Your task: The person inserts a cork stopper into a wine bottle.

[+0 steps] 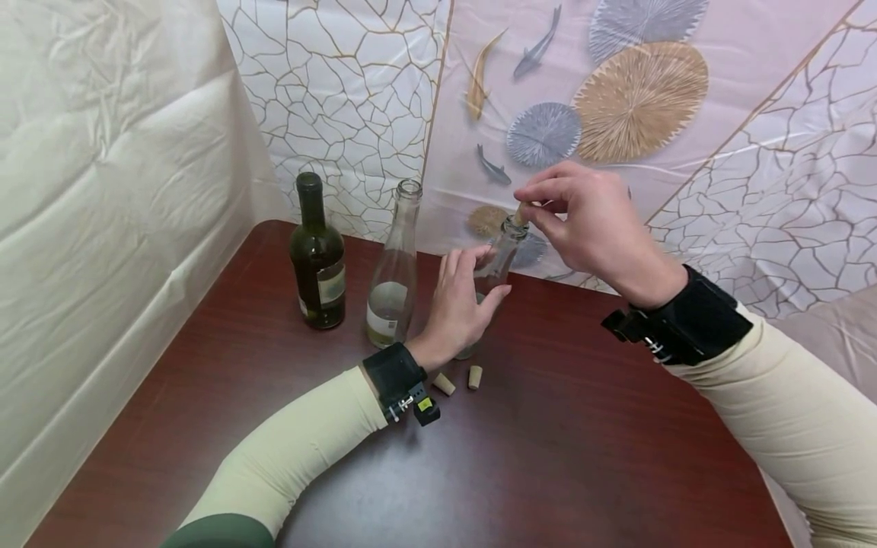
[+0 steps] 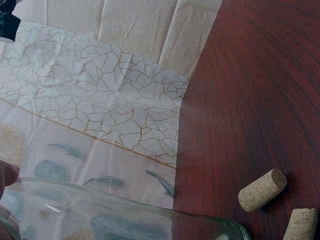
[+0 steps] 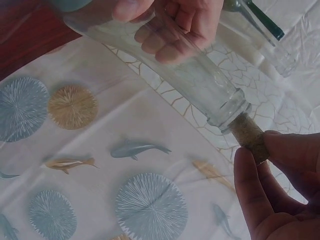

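Clear glass bottle (image 2: 130, 216): fingers (image 2: 7, 174) at upper part
Tan cylindrical corks (image 2: 262, 190): two, near bottle's base
Red-brown wooden tabletop (image 2: 245, 95): beneath bottle
Gold-veined white cloth (image 2: 100, 95): behind bottle

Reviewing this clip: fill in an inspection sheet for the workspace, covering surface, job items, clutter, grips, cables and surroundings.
Surface: reddish-brown table, with a glossy reflection near the front.
Job's things: clear bottle; cork at its mouth.
Clutter: two loose corks lying down; dark green bottle and another clear bottle, both upright.
Grips: left hand holds the bottle; right hand pinches the cork.
Cables: nothing seen.
Surroundings: patterned backdrop; pale sheet on the left.
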`<state>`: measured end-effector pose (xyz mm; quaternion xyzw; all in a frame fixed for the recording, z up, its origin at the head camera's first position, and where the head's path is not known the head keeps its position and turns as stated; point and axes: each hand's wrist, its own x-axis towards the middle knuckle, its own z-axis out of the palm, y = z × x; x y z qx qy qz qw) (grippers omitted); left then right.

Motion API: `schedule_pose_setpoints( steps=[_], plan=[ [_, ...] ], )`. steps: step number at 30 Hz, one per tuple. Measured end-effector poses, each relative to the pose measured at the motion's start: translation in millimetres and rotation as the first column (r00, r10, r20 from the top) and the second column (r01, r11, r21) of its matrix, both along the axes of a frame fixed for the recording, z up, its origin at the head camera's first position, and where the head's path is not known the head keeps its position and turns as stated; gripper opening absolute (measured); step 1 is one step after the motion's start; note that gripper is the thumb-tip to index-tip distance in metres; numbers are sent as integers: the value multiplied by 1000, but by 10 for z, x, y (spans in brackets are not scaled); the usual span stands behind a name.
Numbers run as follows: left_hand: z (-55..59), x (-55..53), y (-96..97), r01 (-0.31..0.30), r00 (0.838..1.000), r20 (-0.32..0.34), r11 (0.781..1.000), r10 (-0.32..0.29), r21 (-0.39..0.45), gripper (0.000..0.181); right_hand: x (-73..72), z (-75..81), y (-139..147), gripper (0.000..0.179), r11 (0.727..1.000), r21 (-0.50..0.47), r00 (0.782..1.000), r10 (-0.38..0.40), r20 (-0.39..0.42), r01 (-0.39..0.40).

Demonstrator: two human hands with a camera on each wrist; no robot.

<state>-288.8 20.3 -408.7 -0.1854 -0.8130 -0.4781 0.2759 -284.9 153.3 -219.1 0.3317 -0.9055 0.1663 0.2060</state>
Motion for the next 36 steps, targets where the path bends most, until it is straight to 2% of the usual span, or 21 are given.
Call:
schedule_pose_setpoints(
  steps=[9,17,30,36],
  plan=[
    [5,2,-4,1,1000,7,1000,-1,-11,54,-33,-48,-33,18,997,64,998,44,-52,-41],
    [-9,-8,-5,-7,1000,-2,1000,7,-9,54,-34,-66,-51,17,997,73,999,34,-30,-31],
    [6,-11,-14,-9,1000,18,1000,10,-16,54,-41,-59,-60,15,996,76,999,40,-31,-37],
    [-2,-9,-13,-11,1000,21,1000,11,-21,54,-33,-10,-41,23,994,105,999,40,-17,-38]
  ],
)
